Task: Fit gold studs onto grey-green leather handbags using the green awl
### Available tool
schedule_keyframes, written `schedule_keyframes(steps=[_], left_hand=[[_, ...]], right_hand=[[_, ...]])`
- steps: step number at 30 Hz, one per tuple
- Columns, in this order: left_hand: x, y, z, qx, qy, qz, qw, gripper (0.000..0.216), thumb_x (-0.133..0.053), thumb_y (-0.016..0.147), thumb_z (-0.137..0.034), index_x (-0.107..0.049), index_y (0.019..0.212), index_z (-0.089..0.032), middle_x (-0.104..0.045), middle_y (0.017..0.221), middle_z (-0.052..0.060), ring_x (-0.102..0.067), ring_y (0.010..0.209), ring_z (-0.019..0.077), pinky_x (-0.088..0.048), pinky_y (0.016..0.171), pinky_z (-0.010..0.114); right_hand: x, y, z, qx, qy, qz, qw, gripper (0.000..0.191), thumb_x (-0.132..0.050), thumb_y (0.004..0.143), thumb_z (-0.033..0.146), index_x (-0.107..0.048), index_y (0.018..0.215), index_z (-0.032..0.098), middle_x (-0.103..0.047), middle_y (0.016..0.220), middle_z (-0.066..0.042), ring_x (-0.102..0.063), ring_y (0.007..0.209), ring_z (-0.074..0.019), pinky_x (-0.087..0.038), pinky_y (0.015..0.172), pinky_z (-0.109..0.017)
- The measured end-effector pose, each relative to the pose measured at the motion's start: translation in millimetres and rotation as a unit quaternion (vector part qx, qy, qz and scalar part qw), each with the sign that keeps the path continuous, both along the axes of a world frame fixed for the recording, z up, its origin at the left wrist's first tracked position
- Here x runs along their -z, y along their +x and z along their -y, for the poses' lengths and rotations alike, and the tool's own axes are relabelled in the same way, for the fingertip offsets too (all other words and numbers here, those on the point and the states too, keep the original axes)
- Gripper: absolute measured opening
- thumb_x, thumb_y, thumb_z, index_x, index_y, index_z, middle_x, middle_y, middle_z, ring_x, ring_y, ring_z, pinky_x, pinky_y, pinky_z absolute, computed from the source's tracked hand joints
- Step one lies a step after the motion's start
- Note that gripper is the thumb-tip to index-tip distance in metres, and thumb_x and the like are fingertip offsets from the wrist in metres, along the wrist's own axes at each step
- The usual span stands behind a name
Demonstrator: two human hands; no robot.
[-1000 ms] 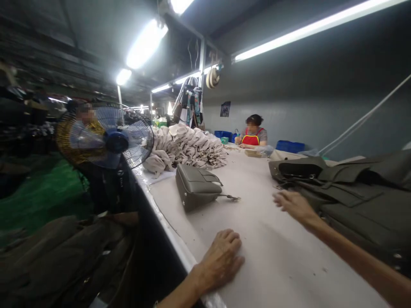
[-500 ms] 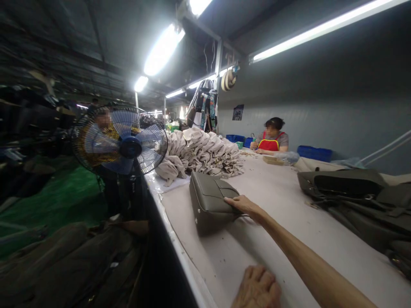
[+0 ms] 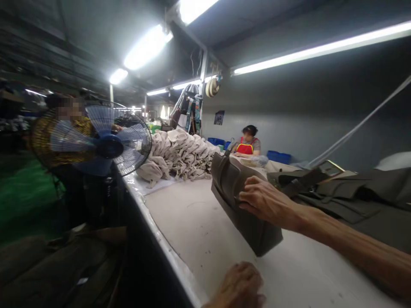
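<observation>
My right hand (image 3: 265,201) is closed on an olive-grey handbag (image 3: 231,184), fingers across its side. The bag is tilted on edge above the worktable (image 3: 180,209), its handle (image 3: 228,149) pointing up and away. Whether its lower corner touches the table is hard to tell. My left hand (image 3: 239,284) is low at the near side of the table, below the bag and apart from it. Its fingers are slightly blurred and loosely bent, with nothing seen in them.
A heap of beige fabric pieces (image 3: 183,154) covers the far left of the table. More olive-grey bags (image 3: 359,192) lie at right. A fan (image 3: 109,146) stands beyond the left edge, a person behind it. Another person (image 3: 246,143) in a red apron sits at the far end.
My right hand has lifted and turned the handbag from lying on the table to tilted on edge, moving it right. My view has swung right. The left hand stays low near the table.
</observation>
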State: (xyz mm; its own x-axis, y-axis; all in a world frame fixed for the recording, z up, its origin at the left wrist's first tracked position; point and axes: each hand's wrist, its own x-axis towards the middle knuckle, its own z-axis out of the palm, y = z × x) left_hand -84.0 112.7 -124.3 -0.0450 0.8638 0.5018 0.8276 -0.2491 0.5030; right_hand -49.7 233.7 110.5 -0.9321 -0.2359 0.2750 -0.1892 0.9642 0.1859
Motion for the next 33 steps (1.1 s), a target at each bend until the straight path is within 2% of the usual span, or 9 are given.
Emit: schedule_keyframes(steps=[2, 6, 9, 12, 17, 20, 26, 30, 33], left_hand=[[-1.1, 3.8, 14.5, 0.036, 0.038, 0.013, 0.999, 0.024, -0.063, 0.077, -0.014, -0.058, 0.100, -0.018, -0.065, 0.108, 0.006, -0.057, 0.108, 0.0230, -0.050, 0.096, 0.036], [5.5, 6.8, 43.4, 0.083, 0.191, 0.045, 0.977, 0.026, -0.043, 0.085, -0.011, -0.055, 0.107, -0.017, -0.065, 0.103, 0.009, -0.058, 0.106, 0.0201, -0.054, 0.089, 0.030], [1.8, 0.9, 63.2, 0.052, 0.163, 0.056, 0.984, 0.026, -0.042, 0.091, -0.012, -0.054, 0.112, -0.021, -0.065, 0.109, 0.007, -0.059, 0.109, 0.0160, -0.052, 0.094, 0.026], [-6.9, -7.3, 75.5, -0.028, 0.122, 0.070, 0.990, 0.024, -0.049, 0.091, -0.019, -0.057, 0.113, -0.026, -0.065, 0.114, 0.002, -0.061, 0.108, 0.0141, -0.052, 0.095, 0.025], [-10.3, -21.5, 86.7, -0.121, 0.136, 0.078, 0.980, 0.022, -0.051, 0.090, -0.030, -0.063, 0.108, -0.030, -0.068, 0.110, -0.001, -0.064, 0.107, 0.0175, -0.054, 0.095, 0.033], [-8.4, -27.0, 96.5, -0.169, 0.140, 0.098, 0.971, 0.023, -0.050, 0.089, -0.035, -0.066, 0.105, -0.030, -0.069, 0.108, -0.001, -0.066, 0.102, 0.0191, -0.056, 0.092, 0.034], [-20.2, 31.4, 115.4, -0.169, 0.084, 0.117, 0.975, 0.041, -0.051, 0.090, -0.037, -0.050, 0.129, -0.027, -0.060, 0.127, 0.005, -0.064, 0.107, 0.0209, -0.056, 0.091, 0.036], [-30.6, 99.6, 113.6, -0.115, 0.110, 0.144, 0.977, 0.090, -0.064, 0.078, -0.052, -0.016, 0.147, -0.020, -0.032, 0.150, 0.016, -0.030, 0.139, 0.0316, -0.036, 0.110, 0.050], [-29.0, 112.0, 109.1, -0.172, 0.137, 0.184, 0.958, 0.092, -0.066, 0.078, -0.049, -0.012, 0.147, -0.021, -0.026, 0.151, 0.016, -0.023, 0.141, 0.0318, -0.031, 0.113, 0.053]], right_hand=[[17.1, 47.3, -6.2, -0.006, 0.089, -0.001, 0.996, 0.022, -0.047, 0.095, 0.020, -0.053, 0.074, 0.017, -0.055, 0.066, -0.001, -0.046, 0.066, -0.0157, -0.028, 0.089, -0.037], [61.5, 131.7, -5.3, 0.018, 0.106, 0.049, 0.993, 0.029, -0.038, 0.098, 0.009, -0.051, 0.072, 0.017, -0.054, 0.060, 0.001, -0.046, 0.065, -0.0151, -0.029, 0.090, -0.036], [79.6, 166.7, 5.2, 0.031, 0.134, 0.038, 0.990, 0.028, -0.037, 0.098, 0.007, -0.056, 0.080, 0.014, -0.054, 0.062, -0.001, -0.043, 0.064, -0.0153, -0.031, 0.087, -0.035], [78.3, 185.4, 12.7, 0.031, 0.138, 0.024, 0.990, 0.026, -0.034, 0.099, 0.006, -0.059, 0.096, 0.011, -0.055, 0.063, -0.001, -0.041, 0.062, -0.0153, -0.032, 0.088, -0.036], [64.1, 213.4, 17.7, 0.017, 0.062, 0.049, 0.997, 0.036, -0.027, 0.100, 0.010, -0.056, 0.079, 0.016, -0.059, 0.068, -0.004, -0.048, 0.070, -0.0164, -0.032, 0.088, -0.037], [66.1, 225.8, 18.8, 0.113, 0.015, 0.060, 0.992, 0.031, -0.037, 0.099, 0.019, -0.055, 0.074, 0.018, -0.061, 0.070, -0.004, -0.052, 0.068, -0.0171, -0.036, 0.078, -0.035], [69.3, 202.1, 35.6, 0.360, -0.234, -0.013, 0.903, 0.026, -0.049, 0.086, 0.031, -0.059, 0.066, 0.018, -0.061, 0.064, -0.004, -0.055, 0.060, -0.0183, -0.037, 0.056, -0.030], [48.7, 159.9, 63.9, 0.310, -0.438, 0.008, 0.844, 0.031, -0.052, 0.081, 0.042, -0.058, 0.065, 0.017, -0.062, 0.071, -0.007, -0.059, 0.070, -0.0222, -0.045, 0.057, -0.031], [32.2, 131.9, 78.0, 0.191, -0.645, 0.073, 0.737, 0.035, -0.064, 0.077, 0.047, -0.064, 0.097, 0.018, -0.066, 0.102, -0.011, -0.063, 0.097, -0.0282, -0.055, 0.076, -0.038]])
